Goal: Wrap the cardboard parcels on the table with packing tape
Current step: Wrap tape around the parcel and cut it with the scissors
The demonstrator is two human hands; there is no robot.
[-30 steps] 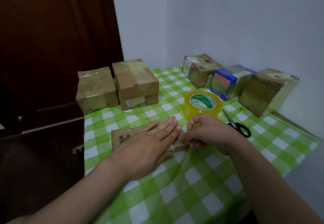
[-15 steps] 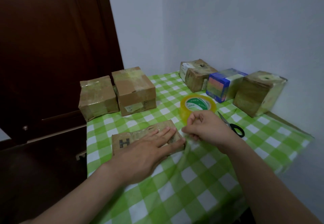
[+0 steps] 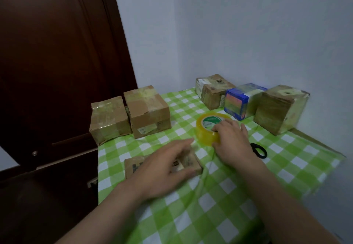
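Right grip (image 3: 232,140) closes on the packing tape roll (image 3: 205,129), fingers curled over its top rim and thumb against its near wall. Left grip (image 3: 164,169) lies wide and flat, fingers spread, over the flat parcel (image 3: 131,165); it is blurred, so I cannot tell how firmly it presses.

Dark brown door (image 3: 57,72) fills the left side, and a pale wall (image 3: 248,34) stands behind and to the right. Under everything lies the bench (image 3: 286,167), covered in a green and white checked cloth.

Far left, two brown cardboard parcels stand side by side and touching, the left parcel (image 3: 109,118) glossy with tape, the taller parcel (image 3: 148,111) banded with tape and bearing a small label. Far right, by the wall, stand three in a row: a corner parcel (image 3: 213,91) with a white label, a blue box (image 3: 242,100) with a tape band, and a right parcel (image 3: 280,109) sheathed in yellowish tape.

That flat parcel is low, brown and printed with dark marks, near the bench's left edge. Yellowish and translucent, the roll has a green and white core label and sits mid-bench. Black-handled scissors (image 3: 258,150) lie just right of the right grip.
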